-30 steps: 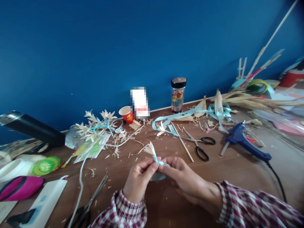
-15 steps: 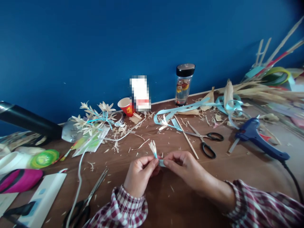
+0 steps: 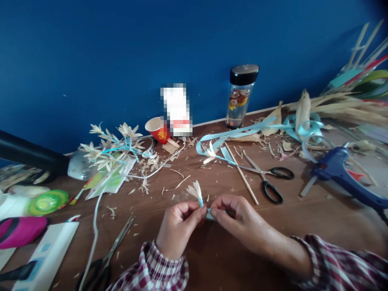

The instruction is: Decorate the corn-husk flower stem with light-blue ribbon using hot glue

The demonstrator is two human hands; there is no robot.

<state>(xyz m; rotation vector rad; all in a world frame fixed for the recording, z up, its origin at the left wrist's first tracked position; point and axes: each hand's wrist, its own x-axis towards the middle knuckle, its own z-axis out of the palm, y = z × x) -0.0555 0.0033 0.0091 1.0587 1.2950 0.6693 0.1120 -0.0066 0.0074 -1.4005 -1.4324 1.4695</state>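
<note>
Between thumb and fingers, my left hand (image 3: 182,226) pinches the stem of a small pale corn-husk flower (image 3: 195,190), whose petals point up and whose base is wrapped in light blue. My right hand (image 3: 238,218), close beside it, pinches a short light-blue ribbon strip (image 3: 210,215) that runs to the flower's stem. Just beyond the hands lies another husk flower (image 3: 210,152) with a blue stem. Scissors (image 3: 266,173) with black handles rest open to the right of it, and a thin wooden stick (image 3: 241,173) lies alongside.
Finished-looking husk flowers (image 3: 115,147) cluster at the left, near a red paper cup (image 3: 159,131). A blue glue gun (image 3: 339,171) lies right, below loose blue ribbon (image 3: 236,133). A bottle (image 3: 241,97) stands by the wall. More scissors (image 3: 104,262) and a power strip (image 3: 50,254) lie front left.
The view has shifted slightly. The flower's petals appear turned and more spread, and both hands stay together, pinching the stem and the ribbon.
</note>
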